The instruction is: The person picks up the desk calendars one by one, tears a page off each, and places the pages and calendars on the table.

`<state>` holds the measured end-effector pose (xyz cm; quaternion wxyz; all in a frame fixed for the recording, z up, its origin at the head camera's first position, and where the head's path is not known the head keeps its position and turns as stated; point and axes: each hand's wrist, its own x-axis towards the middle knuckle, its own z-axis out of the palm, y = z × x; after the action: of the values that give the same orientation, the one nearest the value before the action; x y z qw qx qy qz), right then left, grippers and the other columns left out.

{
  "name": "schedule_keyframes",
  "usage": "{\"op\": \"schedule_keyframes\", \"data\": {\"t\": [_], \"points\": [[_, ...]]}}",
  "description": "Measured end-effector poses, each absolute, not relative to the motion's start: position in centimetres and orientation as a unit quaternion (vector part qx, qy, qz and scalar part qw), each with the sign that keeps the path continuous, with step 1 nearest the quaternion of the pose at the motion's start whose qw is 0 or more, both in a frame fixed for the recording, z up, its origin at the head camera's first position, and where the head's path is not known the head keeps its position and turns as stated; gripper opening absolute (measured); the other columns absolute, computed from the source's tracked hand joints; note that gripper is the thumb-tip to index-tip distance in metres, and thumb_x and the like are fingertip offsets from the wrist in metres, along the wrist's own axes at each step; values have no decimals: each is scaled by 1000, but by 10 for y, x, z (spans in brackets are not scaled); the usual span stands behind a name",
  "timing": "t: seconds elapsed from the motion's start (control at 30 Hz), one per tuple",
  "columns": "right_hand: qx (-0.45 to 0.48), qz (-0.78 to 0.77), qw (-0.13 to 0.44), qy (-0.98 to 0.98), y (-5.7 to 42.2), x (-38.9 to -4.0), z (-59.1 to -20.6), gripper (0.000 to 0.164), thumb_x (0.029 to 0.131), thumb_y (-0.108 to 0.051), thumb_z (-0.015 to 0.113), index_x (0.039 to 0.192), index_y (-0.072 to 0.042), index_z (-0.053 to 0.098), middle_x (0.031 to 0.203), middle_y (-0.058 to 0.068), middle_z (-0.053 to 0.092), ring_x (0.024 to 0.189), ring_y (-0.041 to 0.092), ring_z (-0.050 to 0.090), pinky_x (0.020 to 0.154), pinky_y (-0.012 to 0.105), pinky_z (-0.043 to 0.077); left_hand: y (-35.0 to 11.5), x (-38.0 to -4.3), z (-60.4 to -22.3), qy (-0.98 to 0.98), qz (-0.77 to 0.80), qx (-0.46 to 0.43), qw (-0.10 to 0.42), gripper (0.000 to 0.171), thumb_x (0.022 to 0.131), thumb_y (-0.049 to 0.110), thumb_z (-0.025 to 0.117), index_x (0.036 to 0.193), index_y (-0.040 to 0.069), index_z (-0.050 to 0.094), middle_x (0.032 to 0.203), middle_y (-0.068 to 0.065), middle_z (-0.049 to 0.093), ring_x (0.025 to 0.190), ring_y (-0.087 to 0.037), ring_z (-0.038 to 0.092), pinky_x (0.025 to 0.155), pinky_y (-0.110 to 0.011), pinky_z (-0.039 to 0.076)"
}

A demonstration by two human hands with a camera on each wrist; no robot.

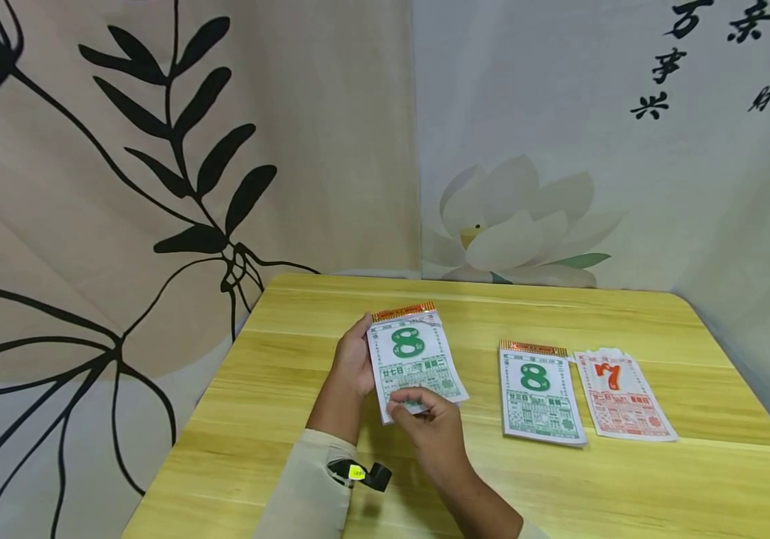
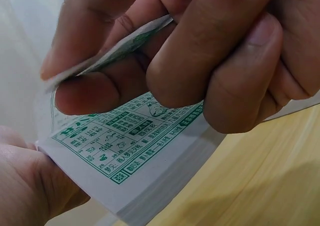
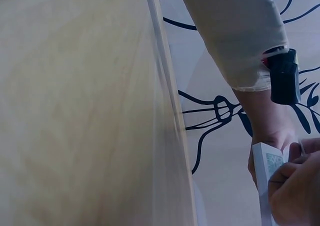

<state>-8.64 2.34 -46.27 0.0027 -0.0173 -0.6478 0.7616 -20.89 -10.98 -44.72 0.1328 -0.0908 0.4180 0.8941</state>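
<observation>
My left hand (image 1: 353, 364) holds a thick tear-off calendar pad (image 1: 419, 359) by its left side, tilted above the table. The pad has a red and gold top strip and a large green 8. At its lower left corner my right hand (image 1: 435, 430) pinches the page between thumb and forefinger. In the left wrist view the pinched sheet (image 2: 131, 43) is bent up off the pages below, which show green print. The right wrist view catches the pad's white edge (image 3: 264, 186) beside the right hand (image 3: 295, 198); most of the left hand is hidden there.
A second calendar pad (image 1: 540, 393) with a green 8 lies on the wooden table (image 1: 277, 359) to the right. Beside it is a loose sheet (image 1: 626, 397) with a red 7 and a torn top edge. Patterned curtains (image 1: 331, 150) hang behind the table.
</observation>
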Motion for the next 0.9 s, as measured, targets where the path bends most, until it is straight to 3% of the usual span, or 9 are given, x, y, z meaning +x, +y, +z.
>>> {"op": "schedule_keyframes", "data": {"t": [0.27,0.47,0.63,0.77,0.9], "points": [[-18,768,7,-641,23,-84,-461,21,88,2,84,109,7,80,100,11,78,70,5,65,62,16,50,-109,-210,-447,417,896,-88,128,56,120,43,34,162,6,41,159,-14,52,150,-30,52,101,-31,61],[-14,770,4,-638,23,-84,-461,19,89,2,83,108,7,80,106,14,78,74,7,68,66,17,53,-109,-213,-448,427,891,-90,122,59,120,41,32,165,3,36,157,-14,53,148,-28,52,108,-32,57],[-17,767,-2,-642,23,-85,-461,19,90,2,83,108,7,80,101,6,78,74,6,68,65,17,53,-110,-213,-448,422,893,-89,125,59,120,42,32,165,5,35,159,-14,51,151,-28,50,117,-37,52],[-30,756,-16,-653,25,-86,-458,19,90,-2,84,108,3,82,82,-3,67,60,3,53,54,16,41,-110,-212,-449,416,895,-96,127,58,120,41,33,165,5,36,161,-14,48,153,-29,47,128,-43,43],[-55,769,-44,-635,28,-88,-450,21,91,-4,84,111,1,82,72,-8,56,51,3,36,49,17,30,-111,-211,-451,420,893,-98,133,58,119,43,35,164,6,38,163,-15,48,154,-30,47,130,-46,41]]}}
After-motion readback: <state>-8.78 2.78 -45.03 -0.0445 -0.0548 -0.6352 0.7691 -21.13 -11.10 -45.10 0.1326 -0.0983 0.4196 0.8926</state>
